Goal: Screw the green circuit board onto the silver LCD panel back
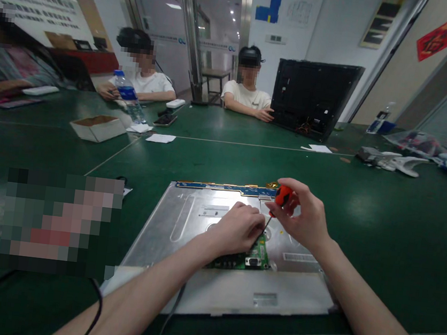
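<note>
A flat metal display panel (183,238) lies on the table before me, with a blue strip board (221,188) along its far edge. On it sits a green circuit board (263,250) with a connector on its near side. My right hand (302,214) grips the red and black handle of a screwdriver (284,196), its thin shaft slanting down toward the board. My left hand (241,227) rests over the board with curled fingers close to the shaft. Whatever those fingers pinch is hidden, and the screwdriver's tip is hard to see.
Black cables (97,303) run at the lower left. Across the green table (363,215) are an open box (98,127), a water bottle (130,98), a phone (165,120) and tools (389,160). People sit opposite; one hand touches a large black panel (314,100).
</note>
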Available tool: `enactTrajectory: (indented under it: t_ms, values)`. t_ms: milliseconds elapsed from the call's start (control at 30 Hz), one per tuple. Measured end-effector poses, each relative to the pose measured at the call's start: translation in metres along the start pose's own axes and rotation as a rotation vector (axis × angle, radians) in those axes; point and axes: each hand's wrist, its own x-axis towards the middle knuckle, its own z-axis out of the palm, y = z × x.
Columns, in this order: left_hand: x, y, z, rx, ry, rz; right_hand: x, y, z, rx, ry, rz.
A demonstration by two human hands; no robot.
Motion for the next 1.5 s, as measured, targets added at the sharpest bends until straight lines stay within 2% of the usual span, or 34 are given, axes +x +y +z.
enactTrajectory:
  t_ms: [533,800,967,1200,1500]
  values:
    - [-0.0004,0.0028,-0.0038,0.005,-0.018,-0.015,0.0015,-0.0021,0.0013,-0.009,0.000,-0.007]
    - [0.0007,0.0027,-0.0036,0.047,-0.032,-0.006,0.0002,-0.0052,-0.0017,-0.003,-0.044,0.062]
    - [0.0008,0.0026,-0.0029,0.049,-0.027,-0.001,-0.0023,-0.0040,0.0010,0.044,-0.029,0.100]
    - [0.0006,0.0028,-0.0028,0.035,-0.022,-0.006,0.0012,-0.0027,0.0004,0.040,0.021,0.024]
    - [0.0010,0.0036,-0.0044,0.038,-0.032,-0.012,0.0023,-0.0063,-0.0026,0.043,-0.006,0.026]
